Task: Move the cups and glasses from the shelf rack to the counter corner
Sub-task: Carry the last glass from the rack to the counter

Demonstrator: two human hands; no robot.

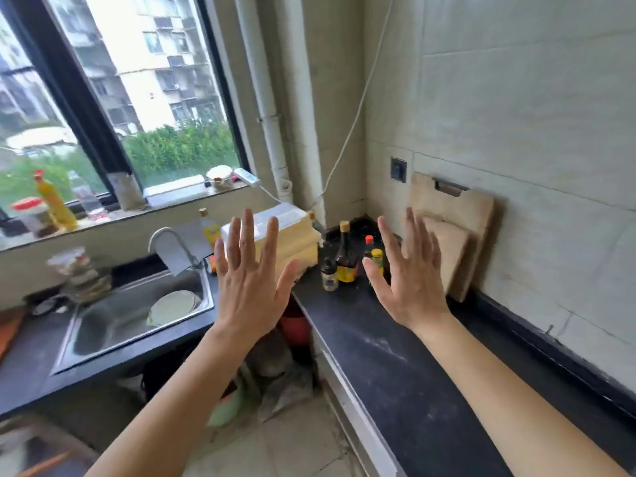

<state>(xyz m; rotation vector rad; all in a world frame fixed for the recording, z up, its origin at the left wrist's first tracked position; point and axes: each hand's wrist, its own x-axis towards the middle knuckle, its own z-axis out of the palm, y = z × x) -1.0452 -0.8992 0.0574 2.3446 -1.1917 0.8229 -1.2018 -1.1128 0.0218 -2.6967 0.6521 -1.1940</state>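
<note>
The left hand [249, 287] and right hand [411, 287] hover with fingers [247, 232] spread straight, holding nothing, over the dark surface [395, 366]. In the counter corner [358, 226] stands a dark sauce bottle [346, 259], its yellow label too blurred to read, with smaller bottles [329, 277] beside it. The sink [113, 321] holds pale plates [173, 306].
</note>
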